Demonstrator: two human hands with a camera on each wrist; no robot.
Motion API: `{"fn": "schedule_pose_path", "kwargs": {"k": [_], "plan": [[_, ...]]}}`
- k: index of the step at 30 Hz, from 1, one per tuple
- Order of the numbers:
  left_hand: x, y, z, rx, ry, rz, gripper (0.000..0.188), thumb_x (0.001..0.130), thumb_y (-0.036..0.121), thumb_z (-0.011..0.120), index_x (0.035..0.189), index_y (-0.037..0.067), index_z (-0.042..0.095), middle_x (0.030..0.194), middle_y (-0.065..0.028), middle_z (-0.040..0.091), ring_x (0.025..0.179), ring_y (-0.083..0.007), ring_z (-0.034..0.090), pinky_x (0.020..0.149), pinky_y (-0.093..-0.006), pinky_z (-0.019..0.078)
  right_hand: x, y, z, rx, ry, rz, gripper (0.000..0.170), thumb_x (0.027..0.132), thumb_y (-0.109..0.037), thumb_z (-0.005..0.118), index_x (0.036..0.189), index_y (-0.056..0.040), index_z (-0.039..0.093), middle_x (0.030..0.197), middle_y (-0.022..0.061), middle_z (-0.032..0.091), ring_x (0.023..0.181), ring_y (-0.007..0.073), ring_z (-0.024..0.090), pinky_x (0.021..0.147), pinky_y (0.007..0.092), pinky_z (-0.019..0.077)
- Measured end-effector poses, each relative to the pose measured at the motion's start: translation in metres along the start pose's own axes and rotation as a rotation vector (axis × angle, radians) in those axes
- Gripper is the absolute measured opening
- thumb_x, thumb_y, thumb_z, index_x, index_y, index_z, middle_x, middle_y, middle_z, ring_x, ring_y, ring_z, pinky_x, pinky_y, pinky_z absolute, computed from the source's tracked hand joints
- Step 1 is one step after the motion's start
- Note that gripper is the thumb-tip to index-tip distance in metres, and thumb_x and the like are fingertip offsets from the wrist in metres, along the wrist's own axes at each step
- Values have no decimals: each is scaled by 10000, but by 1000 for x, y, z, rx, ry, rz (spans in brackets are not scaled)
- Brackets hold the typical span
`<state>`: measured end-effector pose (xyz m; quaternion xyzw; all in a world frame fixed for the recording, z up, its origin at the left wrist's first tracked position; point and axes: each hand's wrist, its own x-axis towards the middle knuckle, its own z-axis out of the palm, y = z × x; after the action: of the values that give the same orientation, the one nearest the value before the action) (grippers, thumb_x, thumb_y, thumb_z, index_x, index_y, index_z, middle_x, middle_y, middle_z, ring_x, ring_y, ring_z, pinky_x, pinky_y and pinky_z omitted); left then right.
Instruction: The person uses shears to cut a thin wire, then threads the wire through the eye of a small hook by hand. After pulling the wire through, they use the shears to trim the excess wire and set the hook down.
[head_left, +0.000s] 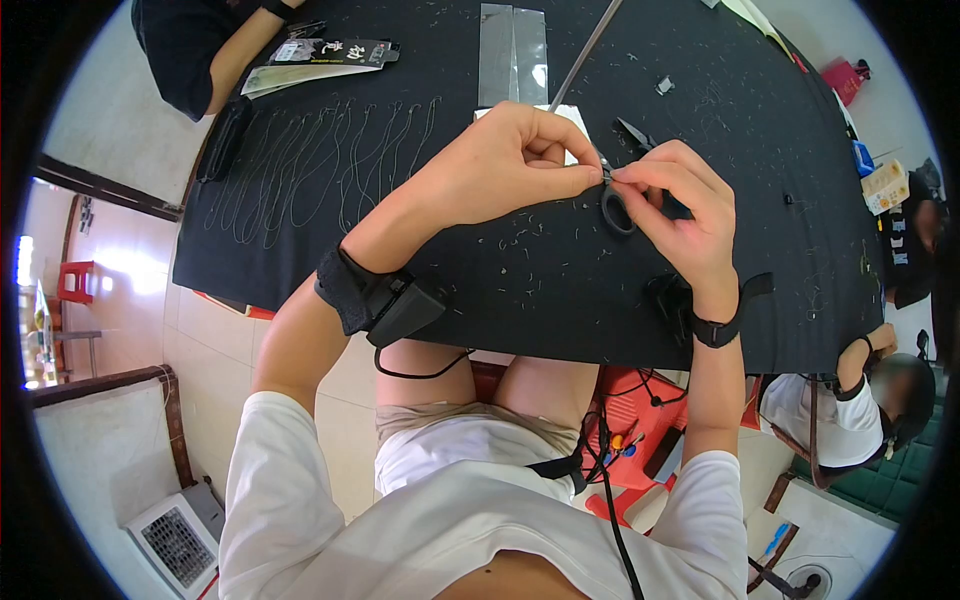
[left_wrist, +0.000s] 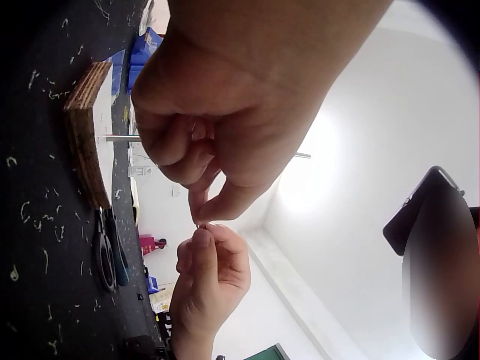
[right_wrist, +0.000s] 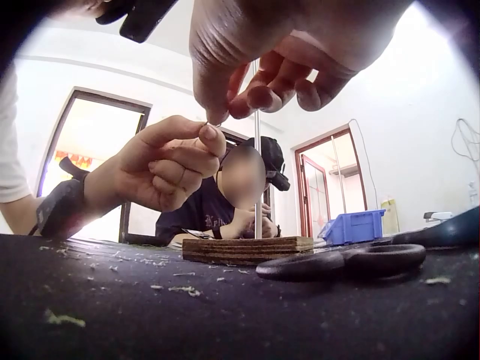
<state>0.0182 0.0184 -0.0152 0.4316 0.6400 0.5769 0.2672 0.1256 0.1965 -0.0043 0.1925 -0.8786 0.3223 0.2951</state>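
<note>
Two hands meet fingertip to fingertip above the desk (head_left: 520, 310), inboard of its near edge: left hand (head_left: 520, 165) has thumb and index pinched together on a tiny piece (head_left: 606, 174), other fingers folded in; right hand (head_left: 690, 205) pinches the same spot with thumb and index. Piece sits right between the fingertips, clear of the desk; too small to identify. Just below the hands, black-handled scissors (right_wrist: 337, 262) lie flat beside a wooden block (right_wrist: 247, 251) with a white top. Thin metal rod (right_wrist: 258, 150) stands upright out of the block; whether the left hand touches it, can't tell. Short pale scraps (head_left: 505, 270) scattered around, most between the block and the near edge. Further out: row of thin looped lines (head_left: 290, 170) toward the left edge, black pouch (head_left: 225, 140) past them, dark printed packet (head_left: 345, 52) near the far left corner, clear plastic sleeves (head_left: 513, 55) near the far edge, beyond the block.
</note>
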Motion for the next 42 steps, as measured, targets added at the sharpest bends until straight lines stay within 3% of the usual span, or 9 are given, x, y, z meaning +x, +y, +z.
{"fn": "schedule_pose_path", "kwargs": {"k": [8,11,13,17,28,32,34,37,42], "plan": [[0,1,1,2,-27,-1,114,822,121,615,858,15,639,561,86,441,503,13,359,451,-175,251,1,-3,1,-9,-16,12,190,657,48,680,808,-46,612,712,23,542,497,82,461,444,200,361],[0,-1,1,6,-1,18,129,831,138,601,866,20,640,590,67,491,511,7,393,459,-166,287,0,-3,2,-4,-12,25,202,639,61,674,790,-47,595,700,21,534,488,84,446,445,204,350],[-2,10,0,33,42,-123,150,844,159,579,886,28,641,626,31,547,512,-13,440,460,-164,331,0,-2,2,0,-5,29,208,630,67,671,781,-48,586,694,20,530,484,85,438,447,206,346],[0,4,-2,-45,34,-63,170,854,174,559,908,32,637,676,-12,597,510,-36,478,443,-166,346,0,-2,2,12,-14,32,215,613,74,664,765,-48,571,689,21,527,485,89,433,455,209,346],[1,1,-7,-97,294,-44,181,870,186,524,880,49,642,847,-47,646,651,-68,578,514,-165,373,0,-2,0,8,-45,36,205,607,72,651,746,-51,564,679,19,527,485,91,435,456,210,347],[2,-3,-9,-68,369,-11,187,870,184,523,881,45,648,870,-53,646,706,-88,593,595,-198,419,0,-5,-1,9,43,118,167,634,45,647,748,-52,571,663,9,528,490,71,449,470,205,353],[3,-6,-10,-81,427,20,205,871,201,523,897,44,652,867,-63,643,778,-115,602,704,-240,446,0,-5,-1,9,71,142,142,657,29,641,751,-55,576,650,-2,529,496,58,452,477,198,347],[3,-8,-13,-65,442,45,223,875,217,518,909,44,654,860,-69,639,829,-132,602,762,-253,448,-3,4,-4,-26,309,321,57,745,-51,624,787,-80,598,607,-62,524,531,18,444,497,174,296],[4,-8,-12,-82,462,46,224,875,219,521,904,41,655,862,-67,636,843,-135,600,783,-264,443,-5,12,-7,-18,372,443,64,743,-68,639,792,-87,602,628,-61,535,560,15,447,508,177,298]]}}
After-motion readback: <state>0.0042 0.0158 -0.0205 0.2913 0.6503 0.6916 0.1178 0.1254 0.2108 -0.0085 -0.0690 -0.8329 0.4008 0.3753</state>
